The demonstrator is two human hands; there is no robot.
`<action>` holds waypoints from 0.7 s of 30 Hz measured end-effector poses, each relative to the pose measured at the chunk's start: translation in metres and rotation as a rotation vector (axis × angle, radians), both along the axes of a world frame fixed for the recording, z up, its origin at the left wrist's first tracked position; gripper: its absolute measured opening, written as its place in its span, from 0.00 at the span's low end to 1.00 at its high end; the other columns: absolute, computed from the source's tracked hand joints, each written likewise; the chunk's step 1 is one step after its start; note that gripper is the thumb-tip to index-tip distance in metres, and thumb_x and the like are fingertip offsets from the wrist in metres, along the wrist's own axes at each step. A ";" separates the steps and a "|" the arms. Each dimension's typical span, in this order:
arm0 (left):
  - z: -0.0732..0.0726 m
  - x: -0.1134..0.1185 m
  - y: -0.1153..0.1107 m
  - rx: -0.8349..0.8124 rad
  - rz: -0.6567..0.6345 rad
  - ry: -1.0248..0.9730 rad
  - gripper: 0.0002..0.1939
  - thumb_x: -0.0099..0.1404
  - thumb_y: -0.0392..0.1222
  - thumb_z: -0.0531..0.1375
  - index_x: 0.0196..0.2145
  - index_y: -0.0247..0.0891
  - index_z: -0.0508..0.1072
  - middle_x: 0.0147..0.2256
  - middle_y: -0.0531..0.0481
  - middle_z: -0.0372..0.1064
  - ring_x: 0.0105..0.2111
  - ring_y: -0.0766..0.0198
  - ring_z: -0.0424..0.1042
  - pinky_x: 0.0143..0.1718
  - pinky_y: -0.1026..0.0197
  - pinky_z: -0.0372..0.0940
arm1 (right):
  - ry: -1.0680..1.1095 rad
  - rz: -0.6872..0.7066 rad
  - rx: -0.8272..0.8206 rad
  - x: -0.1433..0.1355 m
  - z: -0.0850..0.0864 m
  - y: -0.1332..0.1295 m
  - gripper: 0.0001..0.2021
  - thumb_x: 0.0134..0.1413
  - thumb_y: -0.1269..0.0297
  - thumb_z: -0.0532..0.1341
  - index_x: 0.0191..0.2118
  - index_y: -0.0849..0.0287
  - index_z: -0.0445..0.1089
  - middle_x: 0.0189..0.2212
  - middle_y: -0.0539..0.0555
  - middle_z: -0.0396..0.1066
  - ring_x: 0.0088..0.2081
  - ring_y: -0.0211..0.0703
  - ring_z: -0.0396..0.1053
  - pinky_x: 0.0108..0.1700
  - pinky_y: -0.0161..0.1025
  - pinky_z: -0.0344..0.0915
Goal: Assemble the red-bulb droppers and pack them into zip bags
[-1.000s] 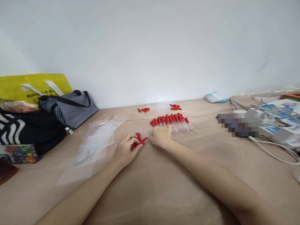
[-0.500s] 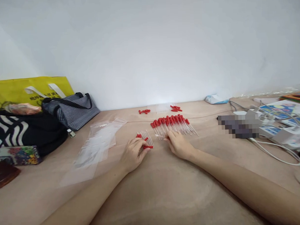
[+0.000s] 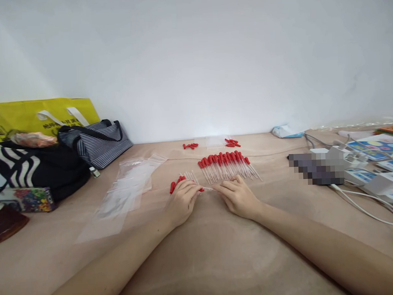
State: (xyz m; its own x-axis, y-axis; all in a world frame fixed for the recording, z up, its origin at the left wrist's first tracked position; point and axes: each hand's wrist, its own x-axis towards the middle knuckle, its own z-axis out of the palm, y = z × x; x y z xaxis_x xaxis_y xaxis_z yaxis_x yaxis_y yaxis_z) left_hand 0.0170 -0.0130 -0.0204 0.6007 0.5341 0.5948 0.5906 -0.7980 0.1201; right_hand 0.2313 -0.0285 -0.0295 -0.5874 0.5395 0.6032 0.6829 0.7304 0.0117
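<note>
My left hand is closed on a red rubber bulb, whose tip shows at its fingertips. From the right, my right hand pinches a thin clear tube that reaches to the bulb. Loose red bulbs lie beside my left hand, with several bare clear tubes just behind it. Past my right hand is a row of clear tubes with red bulbs on their far ends. Whether the held tube sits inside the bulb is too small to tell.
Clear plastic bags lie on the left, near a striped bag, a black bag and a yellow bag. More red bulbs lie by the wall. Chargers and cables are on the right.
My right hand has moved from the row of tubes toward my left hand, bringing a clear tube to the red bulb. The bulb in my left hand is now mostly covered by fingers.
</note>
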 end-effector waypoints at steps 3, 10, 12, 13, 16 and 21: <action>-0.001 0.001 0.000 -0.012 0.022 -0.022 0.10 0.63 0.34 0.48 0.38 0.35 0.68 0.34 0.45 0.69 0.38 0.59 0.66 0.42 0.54 0.60 | 0.011 -0.011 0.005 0.001 0.001 -0.001 0.13 0.53 0.73 0.49 0.43 0.60 0.65 0.28 0.52 0.67 0.30 0.38 0.60 0.39 0.40 0.48; 0.002 0.002 -0.001 -0.021 0.028 -0.047 0.08 0.62 0.38 0.51 0.35 0.35 0.69 0.31 0.47 0.69 0.35 0.61 0.66 0.40 0.56 0.60 | 0.007 0.022 0.010 0.000 0.002 0.000 0.12 0.53 0.73 0.49 0.42 0.59 0.66 0.29 0.52 0.68 0.29 0.37 0.61 0.40 0.40 0.48; 0.003 0.002 -0.001 -0.025 0.014 -0.048 0.07 0.61 0.40 0.53 0.32 0.36 0.69 0.29 0.48 0.70 0.33 0.61 0.66 0.39 0.56 0.60 | 0.019 0.044 0.027 0.000 0.002 -0.001 0.11 0.54 0.71 0.49 0.39 0.60 0.67 0.27 0.52 0.67 0.28 0.36 0.60 0.39 0.39 0.48; 0.004 0.003 -0.002 -0.025 0.001 -0.049 0.07 0.61 0.40 0.53 0.32 0.36 0.69 0.28 0.49 0.70 0.32 0.62 0.66 0.39 0.56 0.60 | 0.028 0.055 0.037 -0.001 0.002 -0.001 0.11 0.55 0.70 0.49 0.37 0.60 0.68 0.27 0.51 0.67 0.28 0.36 0.60 0.39 0.39 0.48; 0.006 0.003 -0.003 -0.019 -0.039 -0.071 0.06 0.61 0.39 0.53 0.31 0.36 0.68 0.27 0.49 0.69 0.30 0.63 0.66 0.38 0.57 0.60 | 0.055 0.082 0.052 -0.002 0.002 -0.003 0.11 0.56 0.70 0.49 0.37 0.62 0.68 0.24 0.50 0.66 0.25 0.34 0.58 0.37 0.38 0.48; 0.007 0.003 -0.005 -0.016 -0.089 -0.075 0.07 0.62 0.38 0.52 0.30 0.35 0.68 0.27 0.49 0.69 0.30 0.63 0.65 0.38 0.58 0.60 | 0.024 0.102 0.029 -0.003 0.005 -0.004 0.11 0.55 0.70 0.49 0.35 0.61 0.68 0.23 0.49 0.66 0.23 0.33 0.54 0.32 0.37 0.45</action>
